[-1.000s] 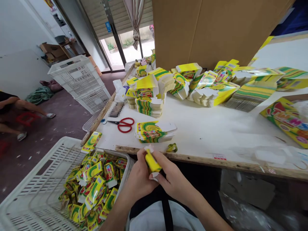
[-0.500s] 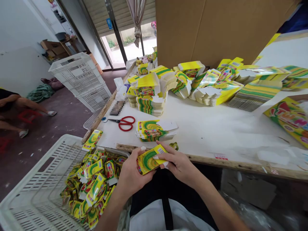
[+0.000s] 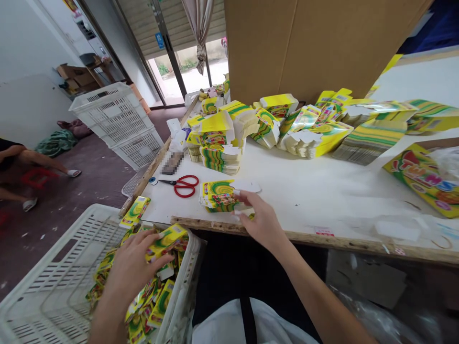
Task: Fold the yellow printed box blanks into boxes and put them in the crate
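My left hand [image 3: 134, 260] grips a folded yellow-green carton [image 3: 167, 238] and holds it over the white plastic crate [image 3: 57, 282], which holds several folded cartons like it. My right hand [image 3: 256, 217] reaches onto the white table [image 3: 304, 191]; its thumb and fingers pinch the right end of the small stack of flat cartons [image 3: 218, 196] near the front edge.
Red-handled scissors [image 3: 182, 185] lie left of the stack. Taller piles of flat cartons [image 3: 220, 138] and sleeves [image 3: 373, 134] fill the table's back. A large cardboard sheet [image 3: 304, 43] stands behind. Stacked white crates [image 3: 118, 124] are on the floor; another person's legs [image 3: 32, 160] show at far left.
Both hands were working one carton at the table edge. Now the left hand has carried it left over the crate, and the right hand has gone forward to the flat stack.
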